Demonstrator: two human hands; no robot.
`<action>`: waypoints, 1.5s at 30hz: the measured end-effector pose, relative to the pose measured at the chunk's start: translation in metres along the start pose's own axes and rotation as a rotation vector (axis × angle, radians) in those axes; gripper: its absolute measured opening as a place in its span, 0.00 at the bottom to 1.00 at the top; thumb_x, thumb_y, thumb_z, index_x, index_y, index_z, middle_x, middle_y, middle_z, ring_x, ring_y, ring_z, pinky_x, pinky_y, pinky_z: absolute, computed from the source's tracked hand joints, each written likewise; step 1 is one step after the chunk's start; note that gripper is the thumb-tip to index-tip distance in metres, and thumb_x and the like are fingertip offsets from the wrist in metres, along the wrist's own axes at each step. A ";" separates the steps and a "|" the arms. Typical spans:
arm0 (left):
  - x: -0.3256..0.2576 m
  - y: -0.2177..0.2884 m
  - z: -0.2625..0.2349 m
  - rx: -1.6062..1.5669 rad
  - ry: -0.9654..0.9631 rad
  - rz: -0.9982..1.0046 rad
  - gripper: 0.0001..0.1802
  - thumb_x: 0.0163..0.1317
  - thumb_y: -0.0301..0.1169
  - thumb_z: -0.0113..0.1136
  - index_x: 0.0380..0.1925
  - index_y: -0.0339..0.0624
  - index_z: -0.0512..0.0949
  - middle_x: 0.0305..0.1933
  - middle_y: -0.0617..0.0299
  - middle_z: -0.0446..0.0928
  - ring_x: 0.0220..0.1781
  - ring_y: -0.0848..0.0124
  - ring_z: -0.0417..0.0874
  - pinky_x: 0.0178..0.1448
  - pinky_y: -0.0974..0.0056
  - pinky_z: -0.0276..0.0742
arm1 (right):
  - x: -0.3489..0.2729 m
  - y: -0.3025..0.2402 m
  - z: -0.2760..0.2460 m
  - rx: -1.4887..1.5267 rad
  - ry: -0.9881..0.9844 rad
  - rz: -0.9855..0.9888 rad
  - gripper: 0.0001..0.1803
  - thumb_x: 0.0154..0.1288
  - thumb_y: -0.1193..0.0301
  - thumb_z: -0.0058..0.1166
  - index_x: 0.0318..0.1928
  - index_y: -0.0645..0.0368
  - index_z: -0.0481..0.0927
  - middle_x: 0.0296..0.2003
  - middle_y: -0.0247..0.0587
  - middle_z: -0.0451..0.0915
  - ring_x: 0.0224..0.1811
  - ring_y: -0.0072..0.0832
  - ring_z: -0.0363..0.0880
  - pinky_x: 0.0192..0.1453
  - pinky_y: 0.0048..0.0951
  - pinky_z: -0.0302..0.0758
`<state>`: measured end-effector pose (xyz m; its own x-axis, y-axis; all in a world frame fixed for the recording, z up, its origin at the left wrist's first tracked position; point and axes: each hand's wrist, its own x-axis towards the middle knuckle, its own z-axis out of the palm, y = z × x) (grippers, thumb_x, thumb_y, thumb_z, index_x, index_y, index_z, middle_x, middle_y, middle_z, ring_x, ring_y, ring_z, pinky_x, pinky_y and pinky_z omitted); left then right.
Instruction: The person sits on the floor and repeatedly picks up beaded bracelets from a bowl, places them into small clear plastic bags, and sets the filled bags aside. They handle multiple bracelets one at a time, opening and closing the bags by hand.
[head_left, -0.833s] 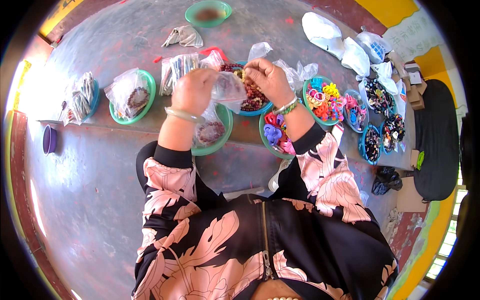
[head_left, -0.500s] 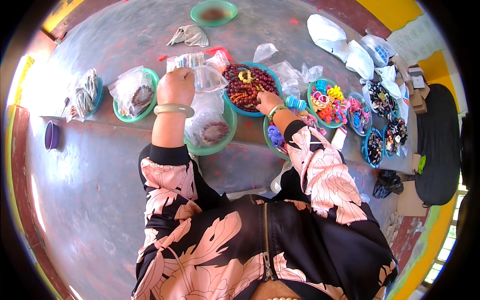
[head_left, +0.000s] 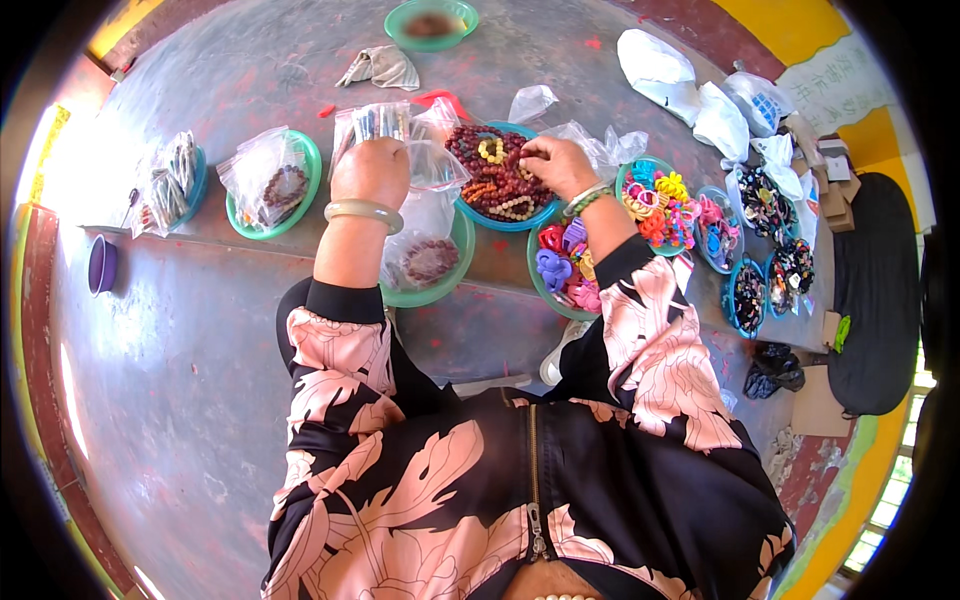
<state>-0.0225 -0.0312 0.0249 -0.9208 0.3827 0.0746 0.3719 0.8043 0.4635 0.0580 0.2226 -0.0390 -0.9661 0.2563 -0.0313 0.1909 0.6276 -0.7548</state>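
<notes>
My left hand [head_left: 370, 178] is closed on a clear zip bag [head_left: 438, 166], which sticks out to the right of the fist. Below it, a green basin [head_left: 465, 250] holds a bagged dark-red bead bracelet [head_left: 428, 260]. At the blue basin [head_left: 554, 212], heaped with dark-red, orange, yellow and cream bead bracelets, my right hand [head_left: 562, 168] pinches a dark-red bead bracelet [head_left: 526, 172] at the right side of the heap. Part of that bracelet merges with the others. Past my left fist lies a plastic bag of pen-like sticks [head_left: 382, 120].
To the left are a green basin [head_left: 313, 170] with a bagged bracelet, a bag of sticks [head_left: 172, 180] and a purple cup [head_left: 102, 266]. Rightward stand basins of colourful hair ties [head_left: 660, 205] and dark accessories [head_left: 748, 295]. White bags [head_left: 655, 70] lie at the far right.
My right hand has drawn up and right, from the middle of the bead heap to its right side. My left fist has shifted slightly right, still gripping the bag.
</notes>
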 end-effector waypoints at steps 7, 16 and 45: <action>-0.008 0.029 0.023 0.080 -0.145 0.097 0.15 0.57 0.36 0.43 0.29 0.42 0.79 0.34 0.49 0.77 0.37 0.52 0.78 0.42 0.53 0.73 | -0.039 -0.055 -0.057 0.442 0.013 -0.115 0.12 0.55 0.71 0.57 0.38 0.65 0.79 0.28 0.33 0.79 0.30 0.15 0.74 0.35 0.19 0.71; -0.016 0.044 0.056 -0.126 -0.118 0.207 0.11 0.53 0.35 0.49 0.27 0.43 0.79 0.30 0.49 0.76 0.33 0.51 0.77 0.38 0.54 0.72 | -0.059 -0.083 -0.053 0.546 -0.087 -0.159 0.12 0.55 0.75 0.56 0.40 0.66 0.77 0.30 0.33 0.79 0.33 0.15 0.74 0.36 0.17 0.72; -0.017 0.049 0.051 -0.330 -0.258 0.209 0.12 0.51 0.37 0.50 0.28 0.47 0.81 0.30 0.51 0.78 0.35 0.55 0.78 0.42 0.56 0.73 | -0.053 -0.065 -0.002 -0.024 -0.115 -0.305 0.12 0.47 0.73 0.57 0.35 0.62 0.75 0.27 0.47 0.78 0.31 0.40 0.78 0.36 0.34 0.73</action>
<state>0.0168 0.0247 0.0015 -0.7551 0.6556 -0.0065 0.4509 0.5264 0.7208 0.0974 0.1698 0.0126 -0.9924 -0.0300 0.1197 -0.1081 0.6798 -0.7254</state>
